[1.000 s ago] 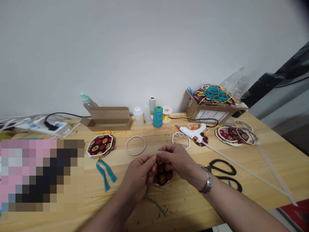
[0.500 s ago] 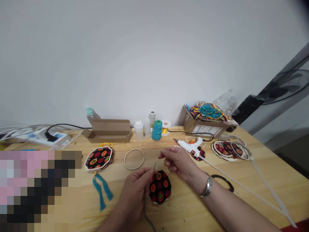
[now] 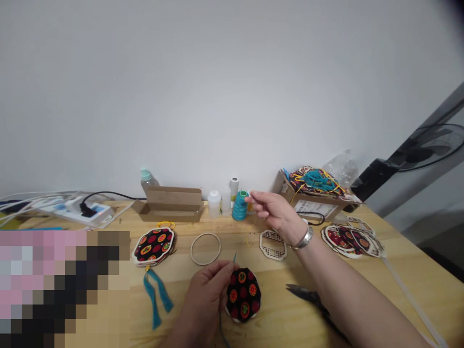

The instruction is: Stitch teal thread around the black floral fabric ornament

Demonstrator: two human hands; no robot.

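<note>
My left hand (image 3: 205,297) rests on the wooden table (image 3: 366,299) with its fingers pinched on a thin teal cord (image 3: 235,257) at the top edge of a round black fabric piece with red and orange flowers (image 3: 243,295). The cord trails down under that hand. My right hand (image 3: 272,211), a silver bangle on its wrist, is stretched out toward the back of the table. Its thumb and fingertips are drawn together close to a teal thread spool (image 3: 239,205). Whether they hold a strand I cannot make out.
A wooden ring (image 3: 205,249), a cut-out wooden frame (image 3: 272,245) and a finished flowered ornament with teal tassel (image 3: 153,246) lie near. Small white bottles (image 3: 214,203), an open cardboard box (image 3: 169,203), a box of scraps (image 3: 316,191), more flowered pieces (image 3: 350,239), scissors (image 3: 312,299) and a power strip (image 3: 86,212) surround them.
My right hand has left the fabric piece and reached back and up toward the teal spool. My left hand has stayed pinching the cord at the piece. The view has tilted.
</note>
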